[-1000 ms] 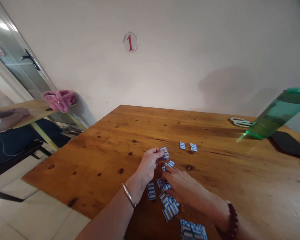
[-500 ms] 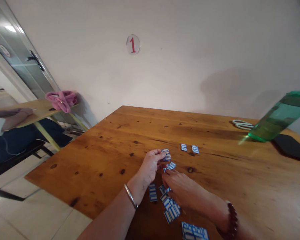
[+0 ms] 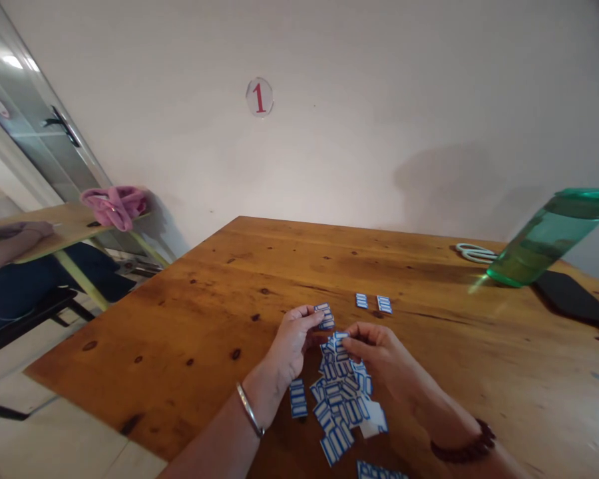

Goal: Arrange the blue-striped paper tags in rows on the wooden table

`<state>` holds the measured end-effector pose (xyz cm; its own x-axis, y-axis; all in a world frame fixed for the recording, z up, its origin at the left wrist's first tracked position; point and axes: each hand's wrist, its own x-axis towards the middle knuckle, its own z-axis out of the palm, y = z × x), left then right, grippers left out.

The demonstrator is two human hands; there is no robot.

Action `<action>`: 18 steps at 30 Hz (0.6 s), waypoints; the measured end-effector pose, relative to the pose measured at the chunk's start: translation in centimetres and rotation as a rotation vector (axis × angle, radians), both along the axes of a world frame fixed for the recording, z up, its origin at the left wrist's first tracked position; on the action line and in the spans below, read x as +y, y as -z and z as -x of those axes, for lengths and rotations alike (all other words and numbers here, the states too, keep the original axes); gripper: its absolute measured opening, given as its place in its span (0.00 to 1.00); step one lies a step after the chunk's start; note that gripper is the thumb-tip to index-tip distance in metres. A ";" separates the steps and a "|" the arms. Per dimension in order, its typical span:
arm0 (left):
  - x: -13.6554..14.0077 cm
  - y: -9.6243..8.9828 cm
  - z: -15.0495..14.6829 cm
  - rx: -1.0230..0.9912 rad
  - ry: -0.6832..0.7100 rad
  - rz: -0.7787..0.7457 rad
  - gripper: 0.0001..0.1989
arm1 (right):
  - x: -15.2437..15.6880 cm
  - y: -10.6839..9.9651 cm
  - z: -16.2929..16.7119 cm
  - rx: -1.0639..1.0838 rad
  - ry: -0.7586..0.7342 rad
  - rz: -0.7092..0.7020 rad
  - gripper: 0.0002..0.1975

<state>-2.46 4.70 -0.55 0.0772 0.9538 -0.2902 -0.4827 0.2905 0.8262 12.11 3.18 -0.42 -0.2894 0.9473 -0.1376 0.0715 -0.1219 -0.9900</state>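
Observation:
My left hand (image 3: 294, 340), a silver bangle on its wrist, is closed on a small stack of white label pieces with blue borders (image 3: 324, 317). Just to its right, the thumb and fingertips of my right hand (image 3: 382, 347) pinch another blue-bordered label piece (image 3: 340, 342) at the top of a loose heap. That heap of overlapping label pieces (image 3: 340, 399) spreads over the table below both hands, with a plain white piece (image 3: 375, 420) at its right side. Beside my left forearm lies a separate label strip (image 3: 298, 399).
Two label pieces (image 3: 361, 301) lie apart beyond my hands. More label pieces (image 3: 379, 471) sit at the near edge of view. A green bottle (image 3: 544, 239), white cable (image 3: 474, 253) and black flat object (image 3: 576, 299) are at right. Another person's hand (image 3: 30, 233) rests on the left table.
My right hand has moved right and turned, uncovering the heap, and now pinches a label piece. My left hand keeps its stack. The whole view has shifted slightly.

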 end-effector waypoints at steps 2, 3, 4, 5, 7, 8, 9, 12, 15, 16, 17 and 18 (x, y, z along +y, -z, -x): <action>0.0 0.0 0.0 0.006 0.007 -0.002 0.03 | -0.1 0.2 -0.5 0.041 0.040 0.067 0.12; 0.0 0.1 0.0 0.009 0.011 -0.002 0.03 | -0.2 0.3 -0.7 0.053 0.050 0.079 0.12; 0.0 0.1 0.0 0.013 0.013 -0.001 0.03 | -0.3 0.4 -0.9 0.057 0.053 0.075 0.13; 0.0 0.1 0.0 0.017 0.014 0.001 0.03 | -0.3 0.6 -1.1 0.037 0.051 0.048 0.12; -0.1 0.0 0.1 0.024 0.009 0.006 0.03 | -0.3 0.8 -1.1 -0.052 0.028 -0.024 0.12; -0.1 0.0 0.1 0.026 0.007 0.007 0.03 | -0.2 0.9 -1.0 -0.104 0.008 -0.053 0.11; -0.1 0.0 0.1 0.027 0.005 0.007 0.03 | -0.2 1.0 -0.8 -0.153 -0.013 -0.075 0.11; -0.1 -0.1 0.0 0.030 0.004 0.002 0.03 | -0.3 1.3 0.1 -0.235 -0.053 -0.123 0.08; 0.0 -0.2 0.0 0.036 0.007 0.000 0.03 | -0.6 1.2 0.5 -0.298 -0.058 -0.201 0.04; 0.0 -0.2 0.0 0.039 0.008 0.000 0.03 | -0.8 0.9 0.4 -0.321 -0.057 -0.228 0.04; 0.0 -0.2 0.1 0.042 0.009 0.000 0.03 | -0.9 0.6 0.2 -0.358 -0.056 -0.258 0.05; 0.0 -0.1 0.1 0.045 0.009 0.001 0.03 | -1.1 0.2 -0.2 -0.396 -0.062 -0.283 0.05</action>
